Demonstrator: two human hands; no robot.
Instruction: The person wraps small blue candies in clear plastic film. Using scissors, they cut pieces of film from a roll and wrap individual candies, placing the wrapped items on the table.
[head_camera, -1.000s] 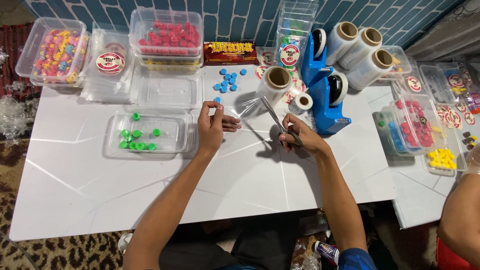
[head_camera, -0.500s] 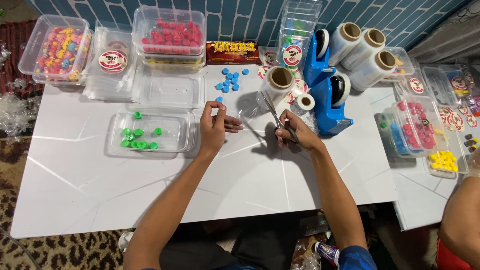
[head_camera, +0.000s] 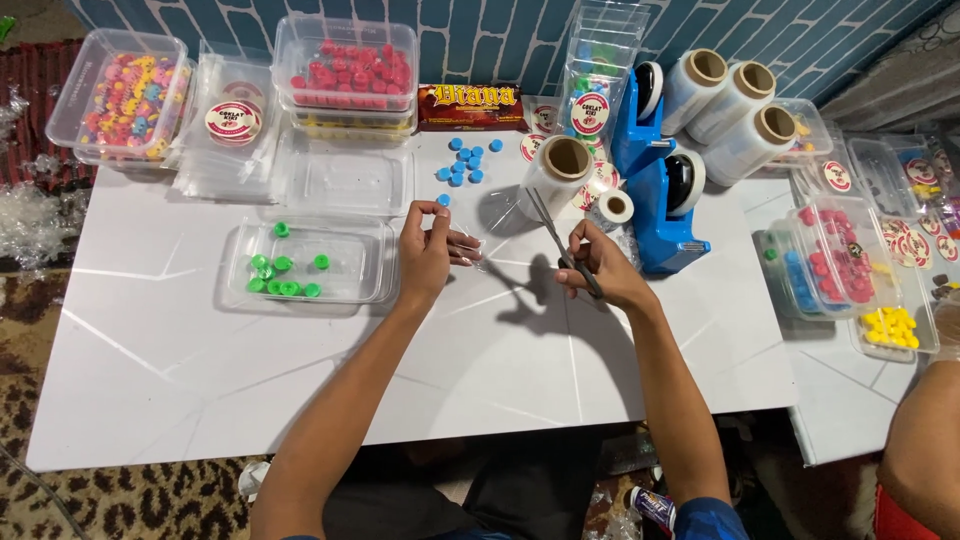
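My left hand (head_camera: 428, 252) pinches one end of a clear plastic film strip (head_camera: 470, 247) above the white table (head_camera: 200, 380); a small blue round piece (head_camera: 443, 200) lies just beyond its fingertips. My right hand (head_camera: 598, 268) grips scissors (head_camera: 555, 235) whose blades point up and away toward a roll of clear film (head_camera: 557, 175). Several more blue pieces (head_camera: 465, 165) are scattered farther back. The two hands sit about a hand's width apart.
A clear tray with green pieces (head_camera: 300, 265) sits left of my left hand. Tubs of red (head_camera: 345, 70) and mixed coloured pieces (head_camera: 120, 95) line the back. Blue tape dispensers (head_camera: 665, 190), film rolls (head_camera: 735, 110) and small boxes (head_camera: 850, 265) stand right. Another person's arm (head_camera: 915, 450) shows bottom right.
My left hand has lifted slightly and pulled the film strip taut. My right hand has shifted the scissors a little; the rest of the table is unchanged.
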